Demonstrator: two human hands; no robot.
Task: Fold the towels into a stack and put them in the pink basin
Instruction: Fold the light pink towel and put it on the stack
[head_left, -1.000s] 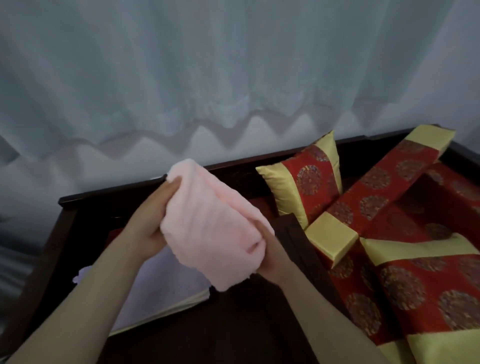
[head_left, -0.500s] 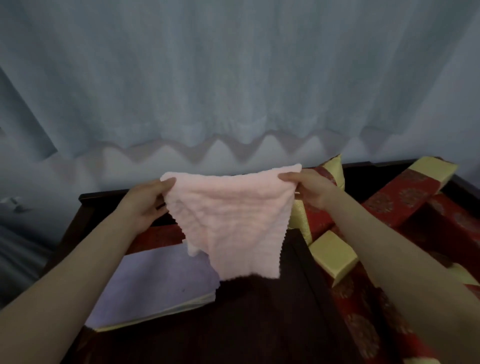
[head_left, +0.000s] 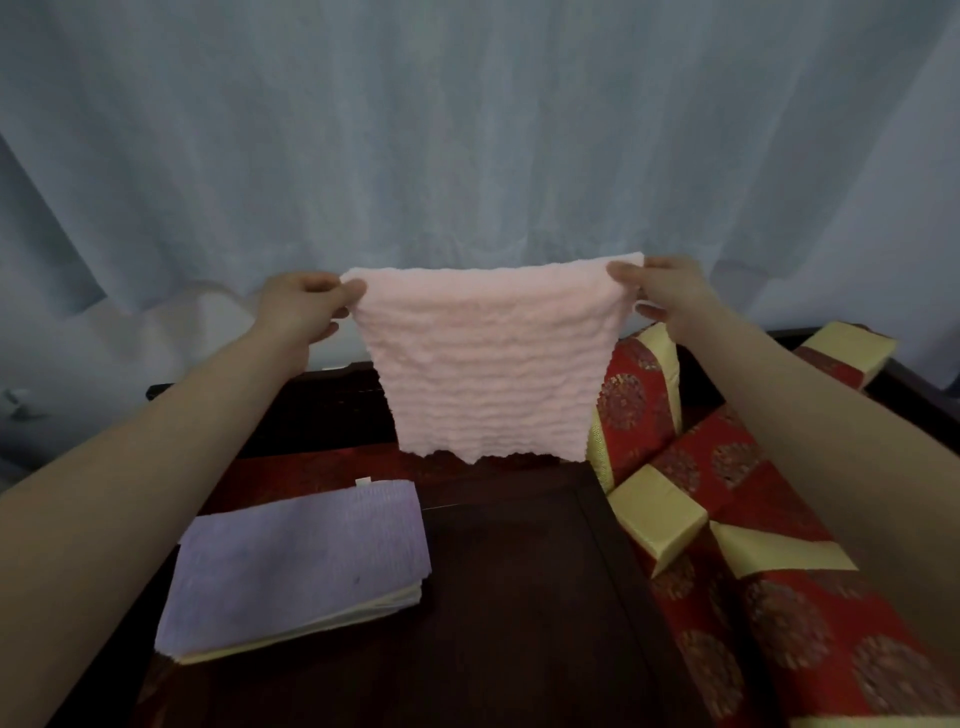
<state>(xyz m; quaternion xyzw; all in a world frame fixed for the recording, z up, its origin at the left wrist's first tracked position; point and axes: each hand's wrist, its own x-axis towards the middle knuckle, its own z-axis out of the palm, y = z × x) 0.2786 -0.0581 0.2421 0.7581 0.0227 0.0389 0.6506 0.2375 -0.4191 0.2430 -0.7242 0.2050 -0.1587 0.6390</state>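
A fluffy pink towel (head_left: 491, 364) hangs spread out in the air above the dark wooden table (head_left: 524, 597). My left hand (head_left: 304, 306) pinches its top left corner and my right hand (head_left: 657, 293) pinches its top right corner, so the top edge is stretched level. On the table at the lower left lies a folded stack with a lilac towel (head_left: 301, 556) on top and a pale yellow towel (head_left: 311, 631) under it. No pink basin is in view.
Red and gold patterned cushions (head_left: 675, 467) fill the seat to the right of the table. A pale blue curtain (head_left: 467, 130) hangs behind. The dark wooden frame (head_left: 322, 379) runs along the back.
The pink towel went from a bunched bundle between both hands to fully spread. My hands moved apart and upward, each holding a top corner.
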